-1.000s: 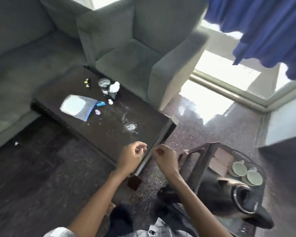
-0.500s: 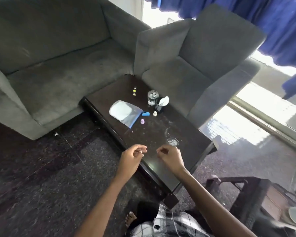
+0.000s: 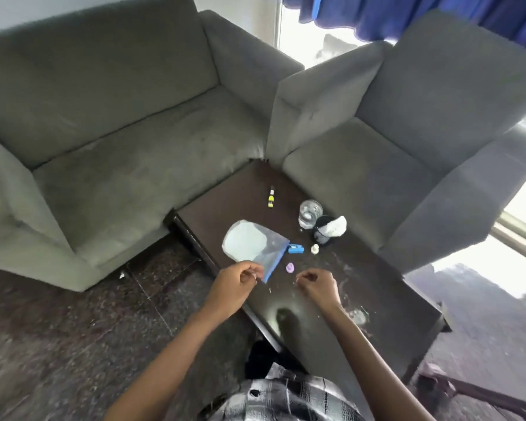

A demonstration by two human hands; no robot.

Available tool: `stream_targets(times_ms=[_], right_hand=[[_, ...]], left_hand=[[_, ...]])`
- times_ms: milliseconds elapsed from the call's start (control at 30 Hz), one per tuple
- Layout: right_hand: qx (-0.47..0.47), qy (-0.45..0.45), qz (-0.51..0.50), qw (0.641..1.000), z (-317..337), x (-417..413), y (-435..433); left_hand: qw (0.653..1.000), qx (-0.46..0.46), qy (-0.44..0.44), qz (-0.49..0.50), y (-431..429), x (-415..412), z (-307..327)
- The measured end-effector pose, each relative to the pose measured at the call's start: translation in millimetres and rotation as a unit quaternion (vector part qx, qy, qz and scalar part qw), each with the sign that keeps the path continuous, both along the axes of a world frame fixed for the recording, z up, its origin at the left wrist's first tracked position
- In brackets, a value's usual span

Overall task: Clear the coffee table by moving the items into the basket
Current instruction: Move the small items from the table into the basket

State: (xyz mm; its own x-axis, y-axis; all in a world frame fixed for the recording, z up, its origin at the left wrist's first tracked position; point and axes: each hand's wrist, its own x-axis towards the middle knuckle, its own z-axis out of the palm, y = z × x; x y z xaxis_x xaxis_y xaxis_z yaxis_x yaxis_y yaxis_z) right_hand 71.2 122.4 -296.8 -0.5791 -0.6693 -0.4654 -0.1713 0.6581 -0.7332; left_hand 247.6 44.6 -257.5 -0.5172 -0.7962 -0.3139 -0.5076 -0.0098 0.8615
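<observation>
Your left hand (image 3: 236,284) hangs over the near long edge of the surface (image 3: 234,202), fingers curled, thumb against forefinger. It sits right at the lower corner of the clear zip bag (image 3: 254,246) and covers that corner, so you cannot tell whether the fingers pinch it or only hang in front of it. Your right hand (image 3: 319,285) hovers over the surface beside it, fingers curled in to the thumb, nothing seen in them. The bag lies flat with its blue zip strip toward your right hand; a pale rounded thing inside is not readable. Just past the strip are a small blue object (image 3: 295,248) and a white cap-like piece (image 3: 315,249), with a lilac piece (image 3: 290,268) nearest your hands, all too small to name. Further back, a glass of water (image 3: 309,213) stands just beside a dark cup (image 3: 322,237) stuffed with white tissue (image 3: 337,224). A yellow-labelled bottle (image 3: 271,197) sits apart toward the far corner, upright or lying you cannot tell. Your right forearm (image 3: 371,354) and checked shirt (image 3: 286,399) hide the surface's near end. The sofa (image 3: 119,165) closes one far edge and the armchair (image 3: 362,183) the other. Open room: the dark floor (image 3: 73,329) on your left, and the smeared, glare-lit stretch of surface to your right.
</observation>
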Motion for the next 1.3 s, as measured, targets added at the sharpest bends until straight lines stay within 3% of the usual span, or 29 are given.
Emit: stream_targets(times_ms=[300, 733, 900, 1033, 1200, 1300], right_hand=[[0.068, 0.027, 0.080, 0.994, -26.3, -14.2, -147.0], [0.215, 0.078, 0.072, 0.971, -100.9, -75.2, -344.1], [0.243, 0.067, -0.085, 0.964, -150.5, -96.6, -394.2], [0.259, 0.017, -0.120, 0.958, -199.6, -103.8, -408.8], [0.249, 0.021, -0.180, 0.951, -229.0, -100.4, -402.9], [0.145, -0.119, -0.276, 0.943, -215.2, -93.7, -399.3]], left_hand=[[1.000, -0.006, -0.003, 0.001, -134.4, -27.1, 1.7], [0.995, 0.030, -0.031, -0.087, -346.1, -79.9, -30.0], [0.991, 0.038, -0.043, -0.121, -403.3, -85.1, -60.7], [0.990, 0.081, -0.048, -0.109, -420.8, -84.5, -92.2], [0.979, 0.133, -0.070, -0.140, -414.8, -82.3, -109.6], [0.978, 0.168, -0.063, -0.103, -411.3, -87.7, -114.1]])
